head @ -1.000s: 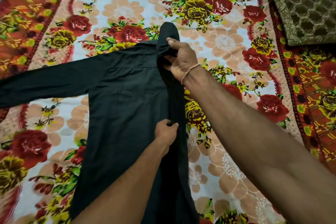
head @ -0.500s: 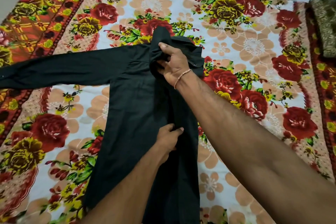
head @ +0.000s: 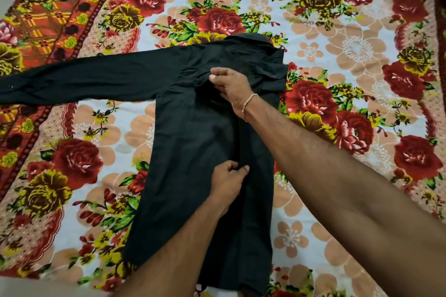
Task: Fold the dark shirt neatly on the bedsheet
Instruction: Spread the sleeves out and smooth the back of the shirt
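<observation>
Dark shirt (head: 193, 142) lies flat at centre of floral bedsheet (head: 350, 50), unfolded sleeve (head: 84, 79) running to 9 o'clock. Your right hand (head: 231, 87) fingers pinch folded cloth below collar; left hand (head: 229, 181) fingers pinch fold edge mid-body. Fabric likely light, limp, crease-prone: hold at seams, smooth after.

shirt (head: 193, 142): 1 | bedsheet (head: 337, 60): 1 | hands: 2 | wrist thread (head: 249, 101): 1

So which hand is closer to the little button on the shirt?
Right. The right hand grips cloth just left of the button; the left hand pinches the shirt much lower down.
</observation>
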